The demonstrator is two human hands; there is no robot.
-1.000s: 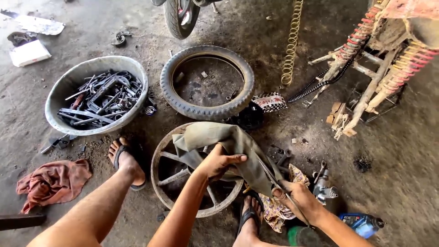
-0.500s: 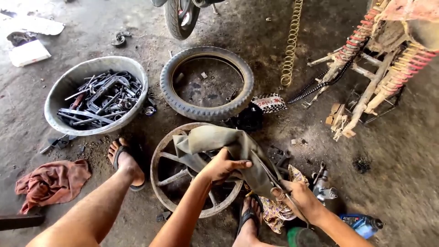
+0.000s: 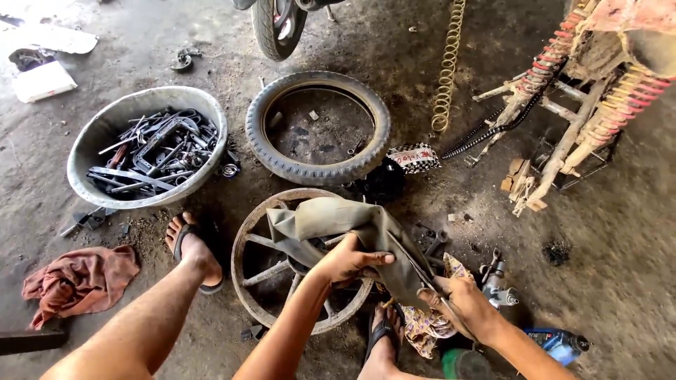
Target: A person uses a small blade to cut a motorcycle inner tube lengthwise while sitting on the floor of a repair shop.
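Observation:
A limp grey inner tube (image 3: 338, 222) is draped over a rusty spoked wheel rim (image 3: 248, 243) lying flat on the ground. My left hand (image 3: 346, 260) grips the tube at its middle, over the rim's hub. My right hand (image 3: 461, 302) holds the tube's lower right end, just off the rim's right side. A black tyre (image 3: 318, 127) lies flat beyond the rim. My sandalled feet rest at either side of the rim.
A metal basin (image 3: 91, 137) full of tools stands at the left. A reddish rag (image 3: 81, 281) lies at lower left. A motorcycle frame with red springs (image 3: 584, 77) stands at right, a coil spring (image 3: 447, 67) and a wheel (image 3: 276, 24) behind. A blue bottle (image 3: 560, 345) lies at lower right.
My left hand has shifted slightly down and right along the tube, gathering it over the rim. My right hand keeps its hold on the tube's end.

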